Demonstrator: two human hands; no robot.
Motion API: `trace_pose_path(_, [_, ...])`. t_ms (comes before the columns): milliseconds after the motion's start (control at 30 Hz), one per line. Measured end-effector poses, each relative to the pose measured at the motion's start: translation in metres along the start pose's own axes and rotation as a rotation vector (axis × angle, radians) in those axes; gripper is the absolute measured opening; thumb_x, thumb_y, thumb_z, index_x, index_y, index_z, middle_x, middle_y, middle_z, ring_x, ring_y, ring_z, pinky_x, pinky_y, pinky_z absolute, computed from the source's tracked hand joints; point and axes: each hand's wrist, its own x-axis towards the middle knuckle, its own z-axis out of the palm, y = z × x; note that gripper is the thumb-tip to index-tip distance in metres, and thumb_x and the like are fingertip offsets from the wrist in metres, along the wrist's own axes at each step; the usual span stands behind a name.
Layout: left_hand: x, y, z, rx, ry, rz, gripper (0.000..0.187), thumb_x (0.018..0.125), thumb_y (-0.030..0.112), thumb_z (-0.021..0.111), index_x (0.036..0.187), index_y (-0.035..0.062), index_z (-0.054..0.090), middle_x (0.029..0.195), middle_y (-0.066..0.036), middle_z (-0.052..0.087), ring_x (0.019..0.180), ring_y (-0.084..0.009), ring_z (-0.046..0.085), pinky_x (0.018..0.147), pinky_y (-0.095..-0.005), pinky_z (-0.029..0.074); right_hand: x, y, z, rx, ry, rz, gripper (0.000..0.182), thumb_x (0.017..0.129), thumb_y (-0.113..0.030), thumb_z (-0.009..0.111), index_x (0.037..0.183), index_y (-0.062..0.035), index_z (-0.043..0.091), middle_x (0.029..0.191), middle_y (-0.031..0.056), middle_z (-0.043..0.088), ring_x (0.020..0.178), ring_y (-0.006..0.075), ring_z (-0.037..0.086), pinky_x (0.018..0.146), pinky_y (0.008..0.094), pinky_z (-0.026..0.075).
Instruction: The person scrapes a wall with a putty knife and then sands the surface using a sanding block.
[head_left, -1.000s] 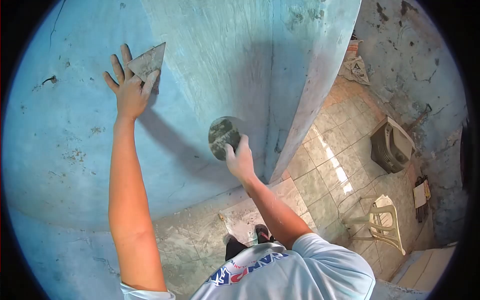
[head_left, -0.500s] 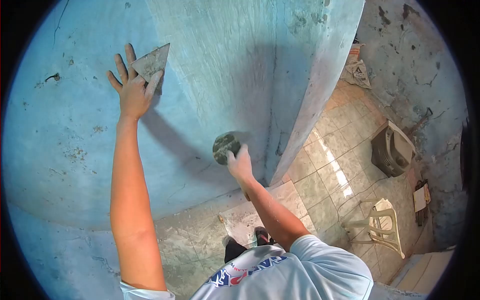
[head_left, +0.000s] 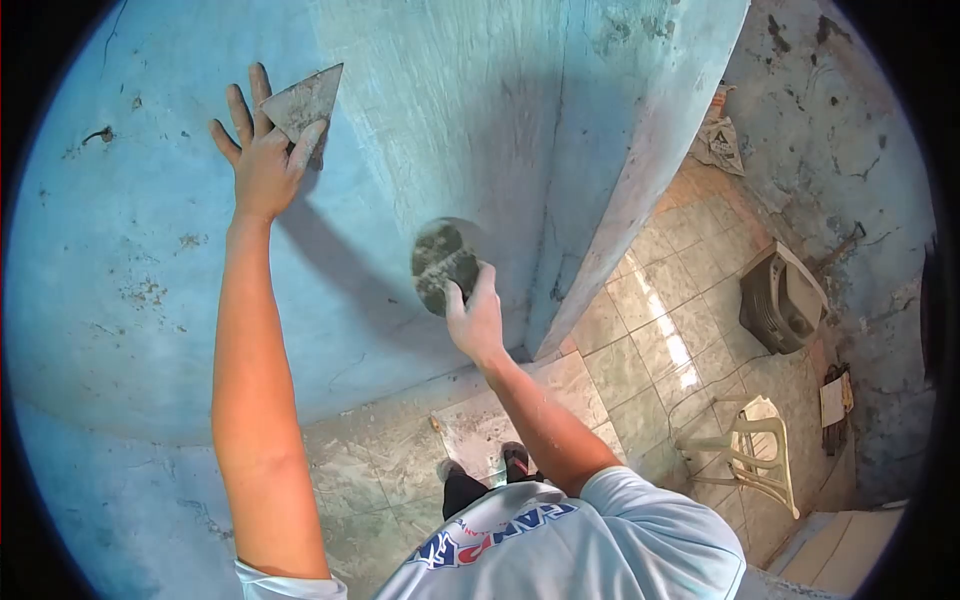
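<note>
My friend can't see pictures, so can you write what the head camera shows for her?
Seen from above, a person presses a triangular trowel blade against a blue wall with the left hand, while the right hand holds a round, plaster-smeared plate near the wall's corner. Below are a tiled floor and a white plastic chair.

- White short-sleeved T-shirt (head_left: pixel 600 540), with blue and red lettering across the chest.
- Both arms bare below the sleeves.
- Dark trousers (head_left: pixel 465 490).
- Dark sandal with a red strap (head_left: pixel 515 460).
</note>
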Motion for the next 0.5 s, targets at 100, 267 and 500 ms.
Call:
trace_pose_path(100, [0.0, 0.0, 0.001, 0.023, -0.001, 0.0, 0.053, 0.107, 0.057, 0.055, 0.145, 0.0218, 0.068, 0.181, -0.009, 0.009, 0.165, -0.0434, -0.005, 0.121, -0.0723, -0.013, 0.003, 0.06, 0.004, -0.086, 0.001, 0.106, 0.048, 0.099, -0.013, 0.066, 0.134, 0.0114, 0.045, 0.116, 0.0357, 0.069, 0.114, 0.0492, 0.069, 0.099, 0.0491, 0.053])
trace_pose_path(267, [0.002, -0.001, 0.002, 0.003, 0.006, 0.004, 0.053, 0.107, 0.056, 0.055, 0.145, 0.0211, 0.068, 0.181, -0.009, 0.009, 0.165, -0.0432, -0.004, 0.121, -0.0718, -0.014, 0.025, 0.014, 0.002, -0.074, -0.047, 0.117, 0.047, 0.098, -0.015, 0.065, 0.132, 0.0113, 0.044, 0.116, 0.0407, 0.067, 0.114, 0.0546, 0.067, 0.099, 0.0535, 0.053])
trace_pose_path(500, [-0.001, 0.0, 0.003, 0.014, 0.015, -0.01, 0.052, 0.106, 0.057, 0.056, 0.143, 0.0228, 0.07, 0.181, -0.008, 0.01, 0.165, -0.0423, -0.004, 0.122, -0.0704, -0.014, 0.011, 0.061, 0.004, -0.067, -0.01, 0.119, 0.051, 0.098, -0.013, 0.065, 0.137, 0.0121, 0.044, 0.119, 0.0383, 0.068, 0.118, 0.0524, 0.067, 0.102, 0.0513, 0.052])
